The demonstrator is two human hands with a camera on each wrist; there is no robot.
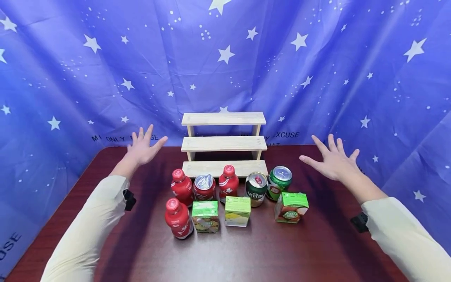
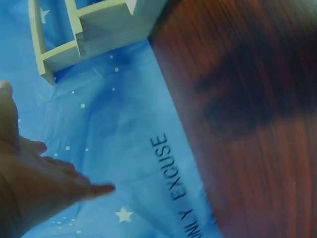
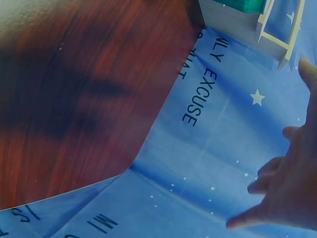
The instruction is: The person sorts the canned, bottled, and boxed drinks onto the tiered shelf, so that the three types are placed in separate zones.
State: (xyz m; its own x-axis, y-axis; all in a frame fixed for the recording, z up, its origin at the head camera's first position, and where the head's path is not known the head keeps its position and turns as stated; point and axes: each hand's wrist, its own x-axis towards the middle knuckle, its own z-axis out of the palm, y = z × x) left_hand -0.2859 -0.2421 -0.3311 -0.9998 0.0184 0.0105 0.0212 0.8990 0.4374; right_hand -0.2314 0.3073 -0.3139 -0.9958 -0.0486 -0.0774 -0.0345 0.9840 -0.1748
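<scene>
- The left hand point(image 1: 142, 147) is raised above the far left part of the dark red-brown wooden table point(image 1: 246, 254), fingers straight and spread wide, holding nothing and touching nothing.
- The right hand point(image 1: 332, 160) mirrors it over the far right part of the table, fingers also splayed and empty.
- Between the two hands, and a little beyond them, stands the pale three-step wooden display rack point(image 1: 224, 143) with all its steps bare.
- Nearer the person than both hands, midway between them, is the drinks group: three red plastic bottles with red caps point(image 1: 182, 187), a red aluminium can point(image 1: 204, 187), two green aluminium cans point(image 1: 256, 188) and three small green cardboard drink cartons point(image 1: 237, 210).
- The bottles look fairly heavy if full, and smooth; I would judge a wrap round the body below the cap to be the safest hold, since the label film may slide.
- The cans are stiff but dent under a hard squeeze; grip round the middle of the wall, not the rim.
- The cartons are light and soft-sided; hold them on two opposite flat faces with gentle pressure so they do not buckle.
- Everything stands close together, some items touching, so fingers have little room between neighbours; the outer items offer the freest reach.
- Behind it all hangs a blue cloth backdrop printed with white stars point(image 1: 70, 58).
</scene>
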